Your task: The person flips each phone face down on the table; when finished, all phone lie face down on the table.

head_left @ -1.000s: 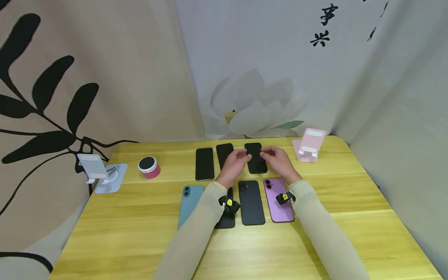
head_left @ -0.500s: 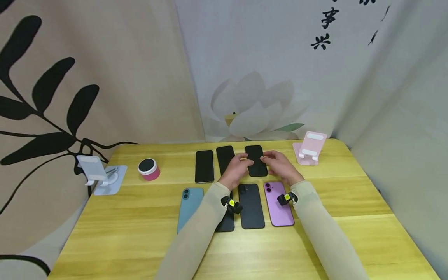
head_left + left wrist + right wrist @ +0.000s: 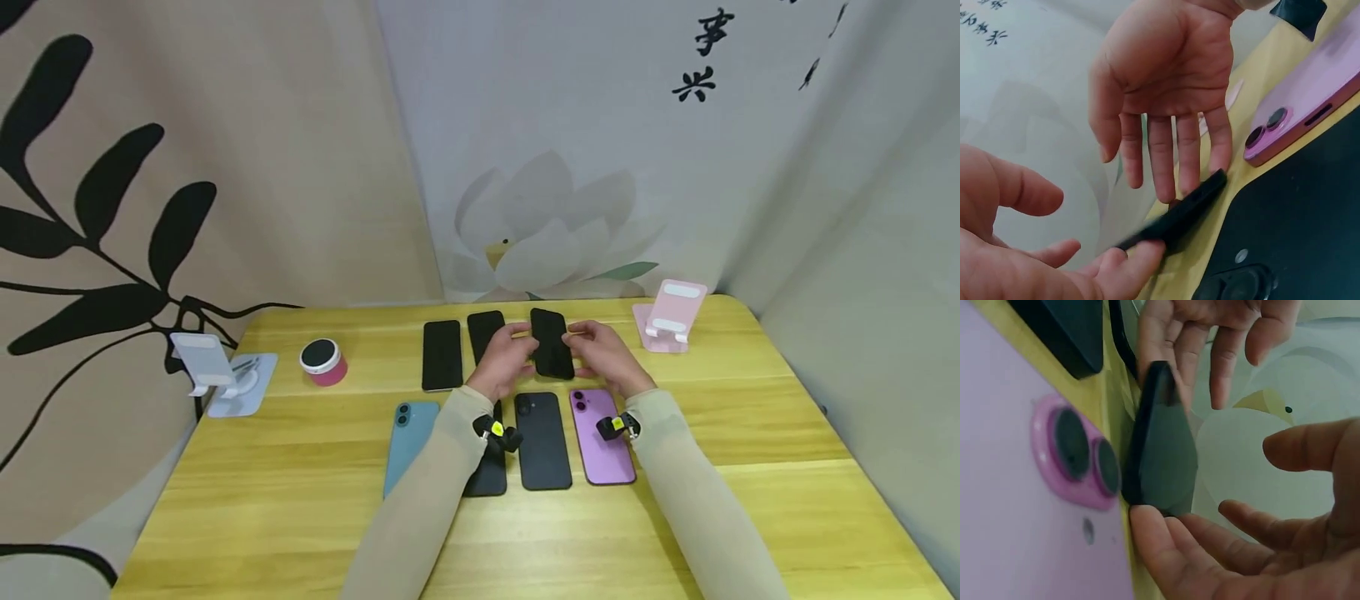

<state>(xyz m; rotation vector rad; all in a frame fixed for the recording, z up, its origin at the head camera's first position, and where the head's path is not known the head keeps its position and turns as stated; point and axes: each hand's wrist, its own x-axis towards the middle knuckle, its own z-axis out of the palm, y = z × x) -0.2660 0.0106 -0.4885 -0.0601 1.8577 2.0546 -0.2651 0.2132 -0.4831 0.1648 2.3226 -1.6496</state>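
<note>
Black phone (image 3: 553,343), toward the far edge of the surface (image 3: 600,542), is between left hand (image 3: 508,358) and right hand (image 3: 606,357), neither clearly nearer, long axis running forward; both touch its edges, fingers extended.

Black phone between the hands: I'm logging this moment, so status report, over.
Left hand, right hand: fingers at opposite sides of black phone, thumbs off it. Lifted or not, can't tell. Purple phone close on near side, not obstructing.

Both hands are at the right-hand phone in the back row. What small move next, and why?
Probably bring the thumbs in against the phone: left hand and right hand seem to touch opposite edges with fingers only, both thumbs standing clear.
</note>
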